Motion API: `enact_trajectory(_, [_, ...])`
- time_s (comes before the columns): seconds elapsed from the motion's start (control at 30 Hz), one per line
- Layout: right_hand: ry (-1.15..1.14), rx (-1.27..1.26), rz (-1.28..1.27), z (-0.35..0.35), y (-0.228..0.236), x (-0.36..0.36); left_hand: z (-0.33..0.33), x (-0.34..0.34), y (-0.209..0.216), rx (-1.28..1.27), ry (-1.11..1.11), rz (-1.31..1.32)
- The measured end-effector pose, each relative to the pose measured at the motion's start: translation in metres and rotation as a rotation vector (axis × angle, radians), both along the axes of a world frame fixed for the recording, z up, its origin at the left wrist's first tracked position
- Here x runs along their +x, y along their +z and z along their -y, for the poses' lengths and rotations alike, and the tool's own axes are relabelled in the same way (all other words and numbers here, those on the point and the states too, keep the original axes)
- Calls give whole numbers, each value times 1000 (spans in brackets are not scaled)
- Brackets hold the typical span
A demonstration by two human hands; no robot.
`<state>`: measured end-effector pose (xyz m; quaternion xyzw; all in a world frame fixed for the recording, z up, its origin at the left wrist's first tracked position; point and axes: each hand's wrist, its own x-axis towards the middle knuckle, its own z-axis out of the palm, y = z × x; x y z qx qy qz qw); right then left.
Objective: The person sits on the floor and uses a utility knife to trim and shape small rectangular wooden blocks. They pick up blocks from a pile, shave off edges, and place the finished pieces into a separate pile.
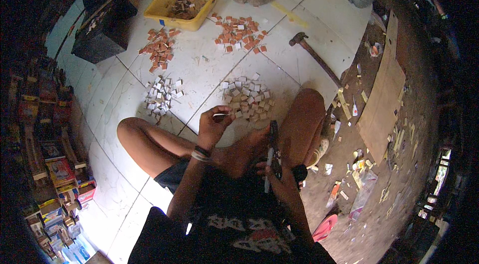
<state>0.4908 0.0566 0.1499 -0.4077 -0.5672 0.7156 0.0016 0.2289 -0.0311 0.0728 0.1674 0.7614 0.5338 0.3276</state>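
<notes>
My left hand (214,122), with a band on its wrist, is pinched on a small white-edged piece (221,114). It hovers at the near left edge of a pile of small white square pieces (248,95). Near my lap, my right hand (276,170) is wrapped round a long, flat, dark object with a pale edge (272,146); its kind is unclear from this edge-on angle. Another white pile (162,95) lies further left. Beyond both are two heaps of brown-orange square pieces, a left heap (159,48) and a right heap (240,34).
A yellow basin (162,0) holding more brown pieces stands at the back. To the right lies a hammer (317,59) on the tiles, then a dirt floor with a cardboard sheet (381,99) and scraps. A dark box (102,34) and wooden toy-like vehicles (60,171) stand left.
</notes>
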Motion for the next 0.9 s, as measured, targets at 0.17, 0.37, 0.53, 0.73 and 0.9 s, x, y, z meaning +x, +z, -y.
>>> enact_trajectory(0.17, [95,345,-44,7,14,-18,-7,12,63,461,139,256])
enact_trajectory(0.37, [133,584,-9,12,28,-31,-13,39,109,548,183,272])
enact_trajectory(0.53, [75,665,-53,16,35,-41,-14,51,127,590,225,310])
enact_trajectory(0.73, [55,560,-52,16,47,-44,-17,65,143,697,288,417])
enact_trajectory(0.9, [77,695,-50,17,39,-44,-19,69,155,704,307,454])
